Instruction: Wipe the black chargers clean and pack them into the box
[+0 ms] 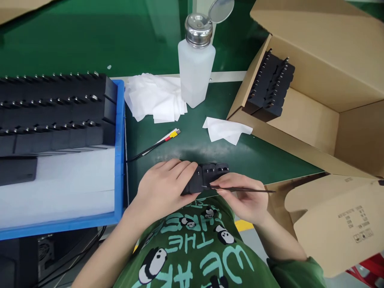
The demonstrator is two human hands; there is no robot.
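Black adapters [209, 175] clamped in left fingers [183, 171]; right fingers [229, 180] alongside pinch slim tool [244, 189].

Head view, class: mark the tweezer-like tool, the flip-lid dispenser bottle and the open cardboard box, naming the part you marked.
Tweezer-like tool [240, 189]: head view, middle of its dark shaft.
Flip-lid dispenser bottle [196, 72]: head view, translucent body.
Open cardboard box [318, 76]: head view, far inner wall.

Single head-worn view, forward and down at the near bench [222, 100]
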